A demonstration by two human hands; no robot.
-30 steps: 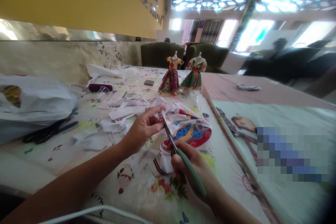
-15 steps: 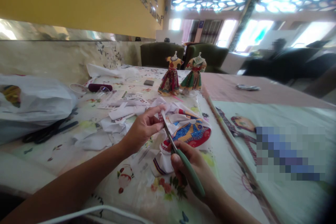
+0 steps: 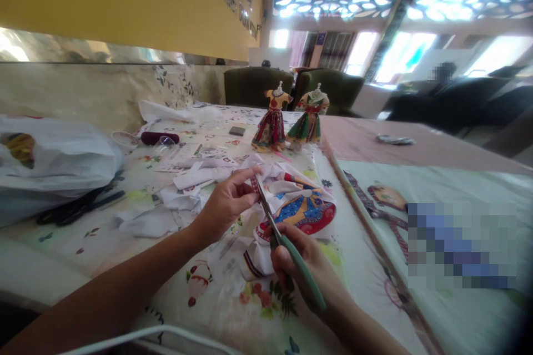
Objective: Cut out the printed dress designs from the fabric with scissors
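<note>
My right hand point(image 3: 297, 260) is closed around the green handles of a pair of scissors point(image 3: 302, 274), whose blades point up and to the left. The blade tips lie along a narrow red-and-white patterned fabric strip point(image 3: 255, 184). Pinched between the thumb and fingers of my left hand point(image 3: 229, 199) is that same strip. Beneath and beyond the blades spreads a printed fabric piece point(image 3: 306, 208) in blue, yellow and red on white. A white scrap with a dark striped border point(image 3: 254, 263) lies below the blades.
Two small dress forms in costumes, one maroon point(image 3: 270, 127) and one green point(image 3: 308, 122), stand at the back. White fabric scraps point(image 3: 150, 222) cover the middle left. A white plastic bag point(image 3: 54, 161) and black scissors point(image 3: 75, 208) lie left. Trim pieces point(image 3: 387, 197) lie right.
The hands, scissors and strip keep nearly the same pose. The whole view has shifted very slightly.
</note>
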